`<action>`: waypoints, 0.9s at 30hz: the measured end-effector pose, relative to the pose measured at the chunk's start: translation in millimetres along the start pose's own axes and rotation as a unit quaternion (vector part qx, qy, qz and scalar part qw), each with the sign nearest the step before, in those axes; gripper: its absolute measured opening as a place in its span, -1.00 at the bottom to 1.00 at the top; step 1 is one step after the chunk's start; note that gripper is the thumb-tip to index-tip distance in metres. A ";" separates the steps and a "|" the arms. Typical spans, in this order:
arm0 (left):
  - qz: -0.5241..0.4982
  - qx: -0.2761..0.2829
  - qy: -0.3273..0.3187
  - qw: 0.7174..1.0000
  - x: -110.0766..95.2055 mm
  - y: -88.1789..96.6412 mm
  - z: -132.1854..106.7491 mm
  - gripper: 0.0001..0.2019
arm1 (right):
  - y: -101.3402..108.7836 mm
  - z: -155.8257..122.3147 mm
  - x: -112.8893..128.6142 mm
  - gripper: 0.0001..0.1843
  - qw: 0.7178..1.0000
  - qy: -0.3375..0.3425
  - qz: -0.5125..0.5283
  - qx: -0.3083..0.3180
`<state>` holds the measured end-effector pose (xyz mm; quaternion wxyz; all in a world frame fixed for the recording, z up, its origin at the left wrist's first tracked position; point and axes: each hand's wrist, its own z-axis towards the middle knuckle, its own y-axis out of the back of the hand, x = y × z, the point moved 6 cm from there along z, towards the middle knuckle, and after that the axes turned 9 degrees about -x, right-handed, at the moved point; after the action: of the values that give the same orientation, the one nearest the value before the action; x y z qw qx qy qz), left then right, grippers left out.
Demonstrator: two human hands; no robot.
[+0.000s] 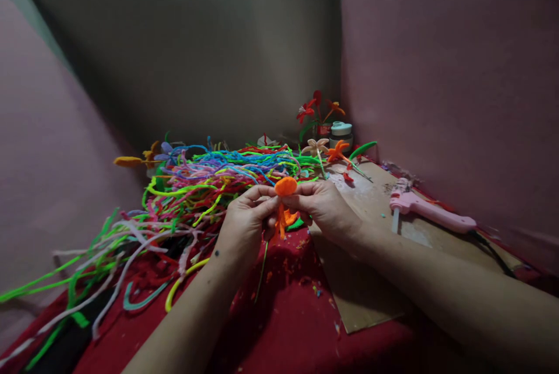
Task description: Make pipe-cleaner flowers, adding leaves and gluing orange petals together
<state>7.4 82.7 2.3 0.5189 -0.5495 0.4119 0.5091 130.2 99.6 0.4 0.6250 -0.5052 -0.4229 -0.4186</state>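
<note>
My left hand (245, 223) and my right hand (324, 206) meet at the middle of the view. Both pinch an orange pipe-cleaner flower (285, 186), whose rounded orange loop stands up between the fingertips. More orange petals and a bit of green hang below the fingers. A thin green stem (262, 272) drops from the flower over the red cloth (279, 316). Both hands are closed on the flower.
A big heap of coloured pipe cleaners (209, 179) lies behind and left of my hands. A pink glue gun (430, 211) rests on a cardboard sheet (362, 292) at the right. Finished pipe-cleaner flowers (321, 112) and a small jar (341, 131) stand by the back wall.
</note>
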 end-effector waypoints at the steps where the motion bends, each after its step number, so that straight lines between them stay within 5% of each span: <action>1: -0.003 0.001 0.003 1.000 0.6 -0.2 0.5 -0.79 | 0.3 0.1 0.0 -0.71 1.000 -0.001 0.001 -0.002; 19: -0.064 0.033 0.117 0.990 15.9 0.8 4.5 -0.71 | 1.7 3.3 -9.2 -0.80 1.000 -0.002 0.019 0.022; 27: -0.043 0.011 0.090 0.995 12.9 0.3 4.4 -0.69 | 1.4 4.1 -6.5 -0.73 0.999 0.006 -0.016 0.041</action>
<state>8.3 88.1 -10.3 0.5074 -0.6042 0.4385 0.4304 129.1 104.5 -5.6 0.6413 -0.4694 -0.4440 -0.4138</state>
